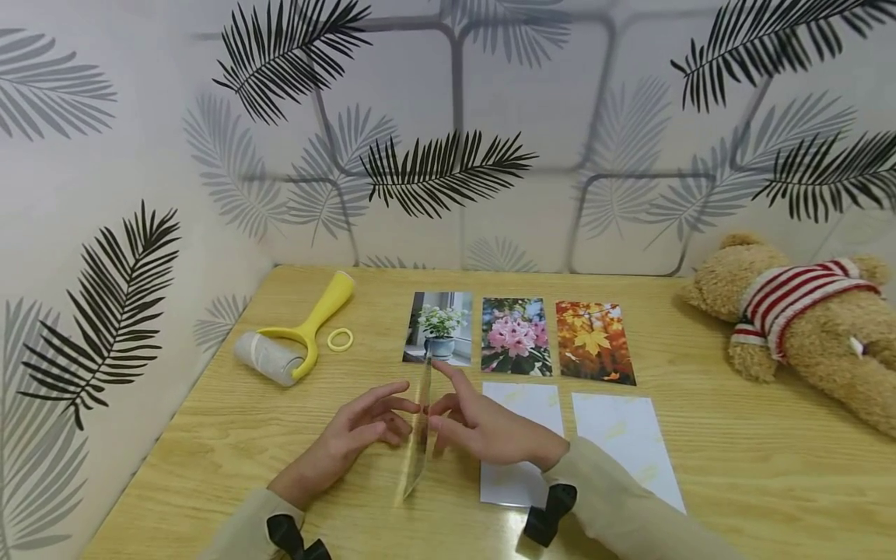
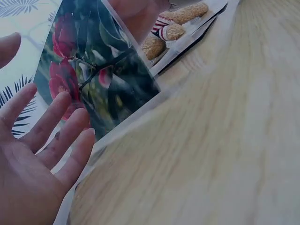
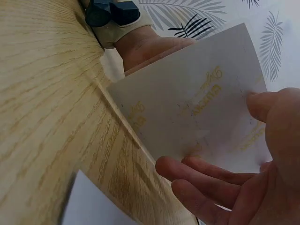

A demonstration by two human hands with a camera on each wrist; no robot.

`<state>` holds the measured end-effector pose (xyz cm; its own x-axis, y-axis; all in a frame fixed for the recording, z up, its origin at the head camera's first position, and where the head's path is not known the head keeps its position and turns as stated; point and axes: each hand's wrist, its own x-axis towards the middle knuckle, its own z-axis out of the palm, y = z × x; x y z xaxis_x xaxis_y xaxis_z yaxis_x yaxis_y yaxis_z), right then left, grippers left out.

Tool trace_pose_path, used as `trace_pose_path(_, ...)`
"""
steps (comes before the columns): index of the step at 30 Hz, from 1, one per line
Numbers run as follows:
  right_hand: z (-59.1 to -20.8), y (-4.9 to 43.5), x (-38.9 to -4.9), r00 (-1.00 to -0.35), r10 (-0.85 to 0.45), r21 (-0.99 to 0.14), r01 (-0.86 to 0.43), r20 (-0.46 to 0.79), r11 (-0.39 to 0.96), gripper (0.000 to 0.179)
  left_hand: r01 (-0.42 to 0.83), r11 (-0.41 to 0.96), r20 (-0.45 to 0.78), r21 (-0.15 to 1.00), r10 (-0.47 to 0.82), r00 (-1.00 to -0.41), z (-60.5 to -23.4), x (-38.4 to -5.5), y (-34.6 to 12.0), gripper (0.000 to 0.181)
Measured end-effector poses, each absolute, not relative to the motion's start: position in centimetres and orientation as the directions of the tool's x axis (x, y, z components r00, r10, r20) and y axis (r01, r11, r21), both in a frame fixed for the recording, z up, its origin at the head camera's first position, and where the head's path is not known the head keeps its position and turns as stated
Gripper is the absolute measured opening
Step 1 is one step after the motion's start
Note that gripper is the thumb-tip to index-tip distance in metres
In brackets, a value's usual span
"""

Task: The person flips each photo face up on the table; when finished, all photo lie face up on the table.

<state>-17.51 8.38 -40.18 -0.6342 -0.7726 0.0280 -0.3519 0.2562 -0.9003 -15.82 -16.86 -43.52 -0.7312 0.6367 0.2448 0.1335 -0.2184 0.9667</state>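
A glossy photo card [image 1: 420,435] stands nearly on edge above the table, between my hands. Its picture side, red blossoms on a branch [image 2: 65,75], faces my left hand [image 1: 364,424], whose fingers are spread and loosely straight close to the surface. My right hand [image 1: 483,420] holds the card from the white back [image 3: 187,98], thumb near one edge and fingers bent along another. In the head view the right index finger reaches the card's far upper corner. Whether the left fingertips touch the card is hard to tell.
Behind lie a potted plant photo [image 1: 437,327], a pink flower photo [image 1: 516,334] and an autumn leaf photo [image 1: 595,342]. Two face-down cards [image 1: 521,482] [image 1: 623,435] lie at right. A yellow lint roller [image 1: 308,330], a yellow ring [image 1: 340,340] and a teddy bear [image 1: 812,319] flank them.
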Motion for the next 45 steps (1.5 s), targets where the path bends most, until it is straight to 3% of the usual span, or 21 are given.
trace_pose_path(10, -39.2, 9.1, -17.2, -0.674, -0.735, -0.908, -0.352, 0.077, 0.228, 0.072, 0.281, -0.009, 0.221, 0.960, 0.643, -0.733, -43.8, -15.8, -16.2, 0.049)
trace_pose_path(18, -38.4, 10.0, -17.3, -0.706, -0.708, -0.799, -0.440, 0.024, 0.410, 0.040, 0.421, 0.208, 0.203, 0.883, 0.640, -0.741, -44.1, -15.6, -15.5, 0.042)
trace_pose_path(24, -37.9, 10.8, -17.7, -0.723, -0.690, -0.742, -0.462, -0.002, 0.486, 0.049, 0.519, 0.315, 0.216, 0.795, 0.652, -0.727, -44.6, -15.6, -15.5, 0.044)
trace_pose_path(31, -38.9, 10.8, -17.9, -0.716, -0.684, -0.737, -0.386, -0.140, 0.555, 0.054, 0.534, 0.437, 0.152, 0.723, 0.654, -0.741, -44.3, -15.7, -15.7, 0.044)
trace_pose_path(45, -40.4, 9.2, -18.4, -0.735, -0.666, -0.660, -0.439, -0.125, 0.609, 0.043, 0.491, 0.493, 0.110, 0.719, 0.616, -0.780, -43.9, -16.2, -17.7, 0.046)
